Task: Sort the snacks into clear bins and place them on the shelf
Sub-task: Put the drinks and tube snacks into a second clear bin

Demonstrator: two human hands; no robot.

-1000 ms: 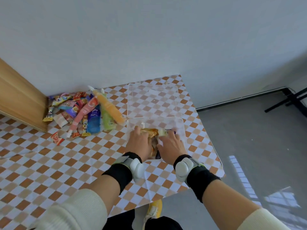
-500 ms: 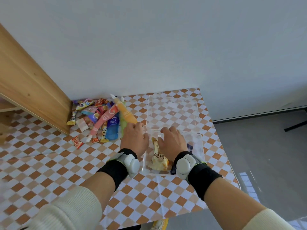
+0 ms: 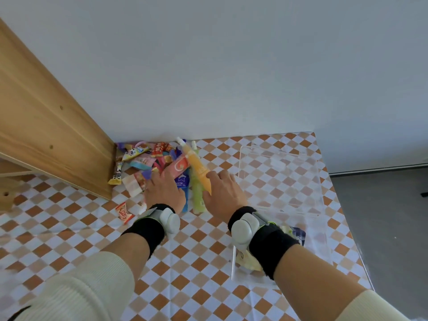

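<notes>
Your left hand (image 3: 165, 189) lies flat, fingers spread, on the snack pile (image 3: 152, 162) beside the wooden shelf (image 3: 53, 135). Your right hand (image 3: 223, 193) reaches in with its thumb and forefinger touching the orange tube (image 3: 198, 167), no grip closed. To the right on the checkered surface (image 3: 196, 256) stand two clear bins: the far bin (image 3: 281, 179) bare, the near bin (image 3: 301, 246) holding packets under your right wrist.

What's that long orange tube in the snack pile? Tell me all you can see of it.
The orange tube is a long, slim, soft-looking plastic pouch of orange filling with a white tip at its far end. It lies slantwise on top of the snack pile, across a green tube. The right hand covers its near end.
</notes>
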